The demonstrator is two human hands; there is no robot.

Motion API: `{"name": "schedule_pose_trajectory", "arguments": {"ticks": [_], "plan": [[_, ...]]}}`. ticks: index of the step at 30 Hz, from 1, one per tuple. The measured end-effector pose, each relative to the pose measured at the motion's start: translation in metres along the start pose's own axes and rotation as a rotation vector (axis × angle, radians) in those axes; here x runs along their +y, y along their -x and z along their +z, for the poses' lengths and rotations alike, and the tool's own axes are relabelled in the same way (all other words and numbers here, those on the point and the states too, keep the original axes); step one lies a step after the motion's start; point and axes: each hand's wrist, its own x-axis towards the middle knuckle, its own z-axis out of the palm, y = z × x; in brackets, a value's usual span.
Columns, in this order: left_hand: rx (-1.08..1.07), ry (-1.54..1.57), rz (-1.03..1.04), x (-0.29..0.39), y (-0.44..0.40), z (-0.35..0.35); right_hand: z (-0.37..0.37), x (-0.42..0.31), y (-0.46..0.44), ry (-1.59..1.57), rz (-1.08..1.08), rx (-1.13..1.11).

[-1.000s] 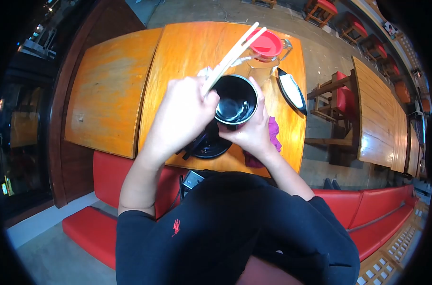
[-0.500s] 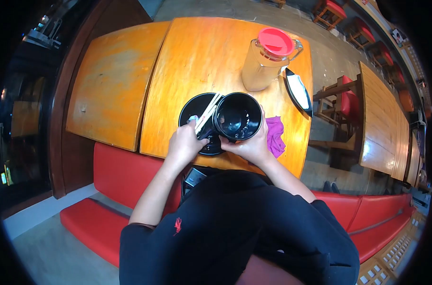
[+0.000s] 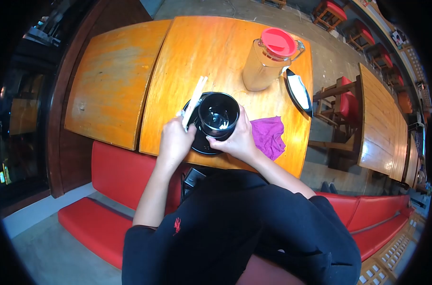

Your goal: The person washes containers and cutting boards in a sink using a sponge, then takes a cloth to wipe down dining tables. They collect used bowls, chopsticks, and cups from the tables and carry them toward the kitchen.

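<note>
My left hand (image 3: 174, 138) is closed around a pair of pale wooden chopsticks (image 3: 196, 97), which point up and away from me. A bit of white, perhaps paper, shows by its fingers. My right hand (image 3: 237, 137) grips a round black bowl (image 3: 218, 113) by its right side and near rim; a little shiny liquid shows inside. Beneath this bowl lies a wider black dish (image 3: 204, 146), largely covered by the bowl and my left hand. To the right of my right hand a crumpled purple cloth (image 3: 269, 137) rests on the wooden table (image 3: 216, 52).
A glass pitcher (image 3: 262, 69) with a red lid, holding brownish liquid, stands at the far right of the table. Beside it is a long black-and-white dish (image 3: 299, 92) at the edge. Red bench seats (image 3: 123, 175) run along the near side.
My right hand has brought the bowl left, more fully over the wider dish. My left hand has shifted left, and the chopsticks now stand clear of the bowl. More of the purple cloth shows.
</note>
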Motion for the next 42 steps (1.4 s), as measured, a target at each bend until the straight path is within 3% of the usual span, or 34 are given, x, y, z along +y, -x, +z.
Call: {"name": "schedule_pose_trajectory", "arguments": {"ticks": [4, 5, 8, 9, 12, 16, 18, 21, 24, 27, 35, 42], "plan": [[0.174, -0.035, 0.143, -0.022, -0.017, -0.012, 0.01, 0.004, -0.009, -0.032, 0.098, -0.027], [0.074, 0.097, 0.022, -0.031, -0.022, -0.009, 0.011, 0.004, -0.01, -0.04, 0.118, -0.031], [0.092, 0.142, 0.136, -0.044, -0.033, -0.002, 0.009, 0.005, -0.014, 0.091, 0.106, -0.03], [0.022, 0.186, 0.053, -0.045, -0.034, -0.001, 0.007, 0.004, -0.014, 0.112, 0.11, -0.035], [0.129, 0.395, 0.285, -0.023, -0.032, -0.01, 0.002, 0.009, -0.014, -0.005, 0.108, -0.041], [-0.082, 0.554, 0.34, 0.005, -0.024, -0.028, 0.003, 0.013, -0.008, -0.095, 0.088, -0.018], [-0.103, 0.638, 0.478, 0.023, -0.019, -0.025, -0.002, 0.003, -0.012, -0.026, -0.002, -0.053], [-0.152, 0.812, 0.341, 0.051, -0.011, -0.031, -0.01, -0.013, -0.022, -0.002, -0.066, -0.095], [-0.078, 0.673, 0.438, 0.06, -0.015, -0.039, -0.021, -0.027, -0.031, -0.036, -0.061, -0.144], [-0.043, 0.76, 0.446, 0.081, -0.01, -0.051, -0.033, -0.044, -0.041, -0.062, -0.107, -0.186], [0.1, 0.93, 0.479, 0.093, -0.005, -0.056, -0.027, -0.061, -0.041, -0.048, -0.327, 0.086], [0.174, 0.795, 0.547, 0.099, 0.002, -0.06, -0.007, -0.052, -0.039, 0.029, -0.486, 0.338]]}}
